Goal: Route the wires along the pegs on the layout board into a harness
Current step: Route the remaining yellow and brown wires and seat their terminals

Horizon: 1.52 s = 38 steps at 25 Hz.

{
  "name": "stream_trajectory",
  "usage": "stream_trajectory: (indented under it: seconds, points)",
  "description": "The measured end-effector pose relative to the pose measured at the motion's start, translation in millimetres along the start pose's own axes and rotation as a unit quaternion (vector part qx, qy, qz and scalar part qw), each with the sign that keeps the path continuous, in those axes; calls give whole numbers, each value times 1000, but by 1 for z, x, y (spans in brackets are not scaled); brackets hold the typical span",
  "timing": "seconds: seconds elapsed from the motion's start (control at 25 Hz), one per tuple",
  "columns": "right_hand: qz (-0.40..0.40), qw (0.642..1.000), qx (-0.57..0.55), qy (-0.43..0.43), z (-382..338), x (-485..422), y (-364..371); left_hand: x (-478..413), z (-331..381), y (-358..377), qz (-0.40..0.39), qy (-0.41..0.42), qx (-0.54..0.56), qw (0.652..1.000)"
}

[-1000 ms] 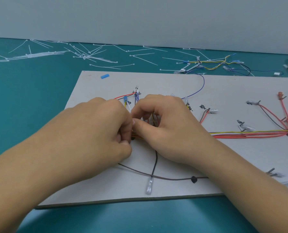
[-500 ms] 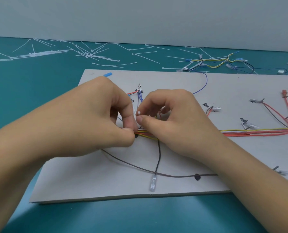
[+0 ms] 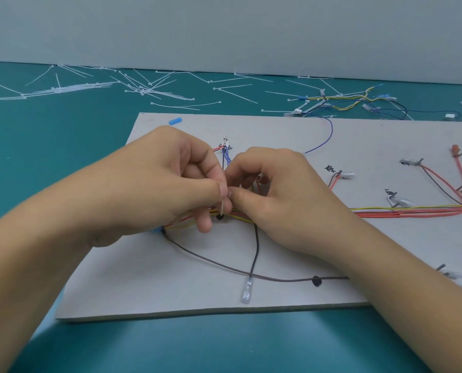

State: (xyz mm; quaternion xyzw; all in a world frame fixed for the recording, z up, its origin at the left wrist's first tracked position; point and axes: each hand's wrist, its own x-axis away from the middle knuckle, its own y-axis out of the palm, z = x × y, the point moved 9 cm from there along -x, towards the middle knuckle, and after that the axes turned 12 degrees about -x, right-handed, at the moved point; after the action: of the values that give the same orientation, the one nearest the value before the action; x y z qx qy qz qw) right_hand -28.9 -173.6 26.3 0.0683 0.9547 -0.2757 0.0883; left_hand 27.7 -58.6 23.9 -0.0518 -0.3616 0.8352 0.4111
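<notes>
Wires (image 3: 402,211) bunch beneath both hands: left hand (image 3: 157,189) pinches a white tie (image 3: 221,208); right hand (image 3: 283,203) seemingly pinches it too.

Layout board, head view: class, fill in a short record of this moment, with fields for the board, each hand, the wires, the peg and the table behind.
Board: grey layout board, flat on teal table
Left hand: pinches a white cable tie over the wires
Right hand: fingers curled, grip on the same tie
Wires: red and yellow wire bundle runs rightward
Peg: black peg just below the tie
Behind: loose cable ties scattered
</notes>
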Motion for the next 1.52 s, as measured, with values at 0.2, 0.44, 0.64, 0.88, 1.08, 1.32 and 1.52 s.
stream_trajectory:
  seconds: [0.2,0.44,0.64,0.88,1.08,1.32,1.52]
  points:
    - [15,1000,7,-1,1,1,-3,0,-7,-2,29,-31,43,998]
    - [28,999,-8,16,4,2,-6,-1,-13,-3,38,-55,92,994]
    - [39,998,-27,38,11,2,-10,-2,-13,-2,32,-49,95,994]
    - [37,998,-27,40,10,2,-9,-3,-14,-1,28,-48,98,994]
    - [30,999,-19,28,8,2,-8,-3,-14,-1,28,-49,101,993]
    - [29,999,-18,30,8,3,-9,-3,-14,0,26,-50,94,994]
    - [24,999,-15,26,6,3,-8,-3,-14,-1,24,-47,84,995]
